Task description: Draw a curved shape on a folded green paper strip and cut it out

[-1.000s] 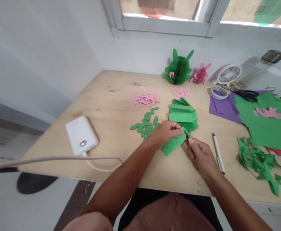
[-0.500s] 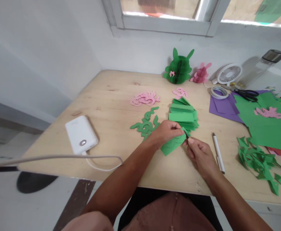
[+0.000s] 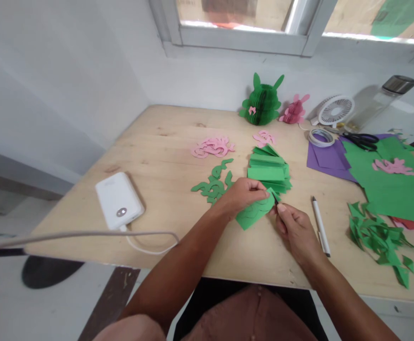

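Note:
My left hand pinches the upper edge of a small green paper that has curved lines drawn on it. My right hand is closed on a small dark tool, mostly hidden by the fingers; its dark tip meets the paper's right edge. Just behind the hands lies a stack of folded green paper strips. Green curved cut-outs lie beside my left hand, with pink cut-outs beyond them. A white pen rests to the right of my right hand.
A white power bank with a cable is at the left. Green scraps, green sheets, purple paper, tape and black scissors lie right. Behind stand green and pink paper figures, a fan and a bottle.
The view has shifted slightly. At the paper's right edge, the dark tip shows a little differently; both hands keep their hold and nearly the same place.

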Tool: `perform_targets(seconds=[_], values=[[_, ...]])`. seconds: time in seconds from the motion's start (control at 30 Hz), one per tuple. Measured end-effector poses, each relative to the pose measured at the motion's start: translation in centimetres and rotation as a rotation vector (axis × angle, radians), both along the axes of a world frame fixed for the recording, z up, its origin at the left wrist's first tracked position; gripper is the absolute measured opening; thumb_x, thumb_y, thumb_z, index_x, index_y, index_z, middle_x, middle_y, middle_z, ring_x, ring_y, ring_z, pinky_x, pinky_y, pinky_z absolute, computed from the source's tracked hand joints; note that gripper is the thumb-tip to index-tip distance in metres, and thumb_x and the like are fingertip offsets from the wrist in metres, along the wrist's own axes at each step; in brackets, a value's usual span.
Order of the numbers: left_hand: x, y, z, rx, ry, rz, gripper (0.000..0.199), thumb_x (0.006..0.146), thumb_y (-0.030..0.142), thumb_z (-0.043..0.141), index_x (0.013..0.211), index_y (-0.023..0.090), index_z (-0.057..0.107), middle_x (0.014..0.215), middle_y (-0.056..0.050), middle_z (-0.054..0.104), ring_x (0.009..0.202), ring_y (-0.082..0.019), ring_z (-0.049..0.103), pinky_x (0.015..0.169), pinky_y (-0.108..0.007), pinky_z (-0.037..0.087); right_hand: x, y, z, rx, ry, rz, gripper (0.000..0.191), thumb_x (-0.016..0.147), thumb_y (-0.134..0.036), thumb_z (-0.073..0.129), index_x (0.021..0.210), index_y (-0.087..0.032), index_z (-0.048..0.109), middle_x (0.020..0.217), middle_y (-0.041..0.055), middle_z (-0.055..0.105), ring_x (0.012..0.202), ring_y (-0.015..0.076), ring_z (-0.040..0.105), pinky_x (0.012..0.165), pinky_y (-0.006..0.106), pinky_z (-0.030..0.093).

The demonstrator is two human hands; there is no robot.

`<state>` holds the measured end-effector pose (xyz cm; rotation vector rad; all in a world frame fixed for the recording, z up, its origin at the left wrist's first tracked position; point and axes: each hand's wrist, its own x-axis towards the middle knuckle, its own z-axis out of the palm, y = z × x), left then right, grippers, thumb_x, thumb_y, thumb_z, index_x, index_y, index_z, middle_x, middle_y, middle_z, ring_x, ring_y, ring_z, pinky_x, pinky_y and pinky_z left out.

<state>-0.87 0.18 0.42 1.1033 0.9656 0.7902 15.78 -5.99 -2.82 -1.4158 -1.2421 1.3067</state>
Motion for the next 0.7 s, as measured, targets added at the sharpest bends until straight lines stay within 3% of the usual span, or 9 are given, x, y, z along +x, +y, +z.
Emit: perform_targets(seconds=[0.57,0.7], values=[[0.12,-0.21,0.1,0.005,-0.013,0.006,0.016,0.066,0.029,0.067,0.063,0.015,0.06,0.055,0.005,0.053,0.05,-0.006,0.043,0.049,-0.019,0.032,0.02,-0.05,0.24,0.021,-0.015,0.022,0.038,0.09,-0.052,0.051,0.07,-0.019,0.054,0.046,-0.0076,0.033,0.043,0.008,0.025,0.043,0.024,0.015],[0.1,-0.07,-0.06,0.007,-0.014,0.002,0.018,0.065,0.031,0.068,0.064,0.015,0.06,0.055,0.005,0.052,0.049,-0.005,0.042,0.049,-0.018,0.032,0.09,0.01,0.06,0.038,-0.018,0.026,0.045,0.09,-0.051,0.05,0.058,-0.02,0.045,0.046,-0.0068,0.033,0.044,0.0076,0.026,0.044,0.024,0.017]])
